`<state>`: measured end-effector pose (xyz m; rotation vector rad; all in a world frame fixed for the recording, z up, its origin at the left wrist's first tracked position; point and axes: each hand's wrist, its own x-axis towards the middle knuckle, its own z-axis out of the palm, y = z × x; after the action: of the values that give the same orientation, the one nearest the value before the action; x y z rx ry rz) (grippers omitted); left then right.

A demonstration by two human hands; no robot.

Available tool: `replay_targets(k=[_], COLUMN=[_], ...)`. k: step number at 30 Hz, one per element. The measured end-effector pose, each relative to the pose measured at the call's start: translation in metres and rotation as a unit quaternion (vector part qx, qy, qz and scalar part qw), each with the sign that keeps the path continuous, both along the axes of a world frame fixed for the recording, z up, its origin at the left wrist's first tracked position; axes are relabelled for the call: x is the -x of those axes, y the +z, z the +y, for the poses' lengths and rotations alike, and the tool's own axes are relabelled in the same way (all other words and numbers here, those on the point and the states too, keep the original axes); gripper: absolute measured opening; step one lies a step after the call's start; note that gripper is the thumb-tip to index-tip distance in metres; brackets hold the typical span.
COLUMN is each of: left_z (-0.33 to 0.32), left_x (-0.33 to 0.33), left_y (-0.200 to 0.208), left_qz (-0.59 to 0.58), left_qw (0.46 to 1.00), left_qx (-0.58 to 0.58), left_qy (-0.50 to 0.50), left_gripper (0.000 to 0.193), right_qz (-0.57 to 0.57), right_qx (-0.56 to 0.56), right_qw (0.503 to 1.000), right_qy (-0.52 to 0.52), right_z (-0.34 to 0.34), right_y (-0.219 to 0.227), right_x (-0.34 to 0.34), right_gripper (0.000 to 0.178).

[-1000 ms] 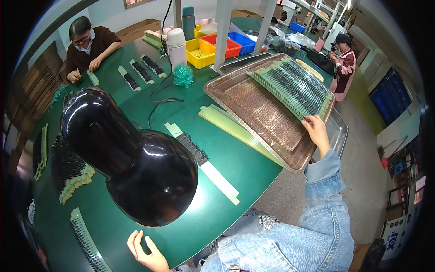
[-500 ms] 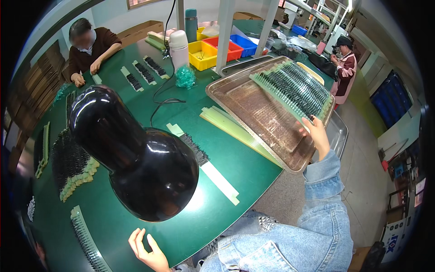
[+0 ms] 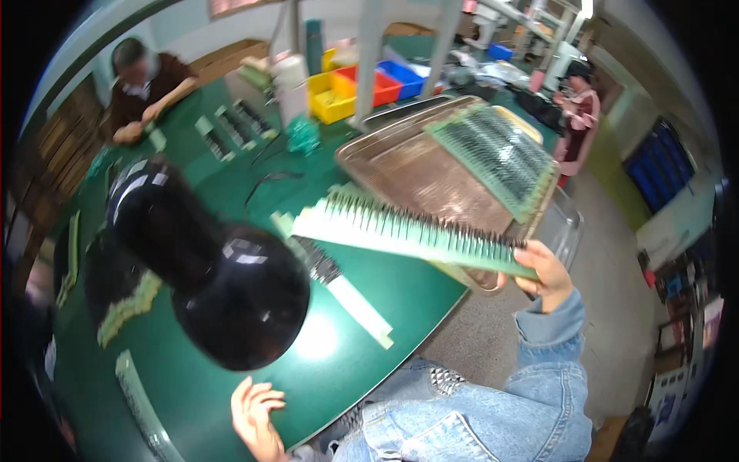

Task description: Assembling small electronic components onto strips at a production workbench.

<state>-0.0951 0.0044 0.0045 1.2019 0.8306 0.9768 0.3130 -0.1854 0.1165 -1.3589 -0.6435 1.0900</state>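
Where the green bench [image 3: 231,400] curves toward the person's lap, everything lies spread across it, and it is the largest thing in view. Next in size, a glossy black lamp shade [image 3: 231,296] hangs over the bench's middle, blocking part of the surface. Beyond it, a brown metal tray [image 3: 419,173] sits at the bench's far right edge, carrying a stack of green comb-like strips [image 3: 496,154] at its far end. Smaller again is the long pale-green strip of dark pins [image 3: 408,235], lifted off the bench and held in the air in front of the tray. Its long axis runs from upper left down to lower right, and only its lower-right end is pinched. That end sits in the right hand [image 3: 543,277], whose grip is closed on the strip, fingers curled under it and thumb on top; the rest of the strip reaches away leftward from that hand, unsupported. A similar strip [image 3: 346,289] lies flat on the bench below it. The left hand [image 3: 258,416] rests open near the bench's close edge, holding nothing, well apart from the lifted strip, so the right hand is much the nearer
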Motion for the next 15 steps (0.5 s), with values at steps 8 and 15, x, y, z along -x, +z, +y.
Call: replay_targets(k=[8, 15], left_z=[0.016, 0.026], left_x=[0.021, 0.074], left_y=[0.004, 0.022], left_qz=[-0.220, 0.118], left_qw=[0.960, 0.987], left_qx=[0.174, 0.033], left_qy=[-0.005, 0.100], left_gripper=[0.070, 0.030], right_qz=[0.064, -0.417], right_qx=[0.179, -0.125], right_qw=[0.917, 0.852], right_qy=[0.351, 0.290], right_z=[0.088, 0.150], right_y=[-0.046, -0.071], right_x=[0.091, 0.115], right_gripper=[0.034, 0.031])
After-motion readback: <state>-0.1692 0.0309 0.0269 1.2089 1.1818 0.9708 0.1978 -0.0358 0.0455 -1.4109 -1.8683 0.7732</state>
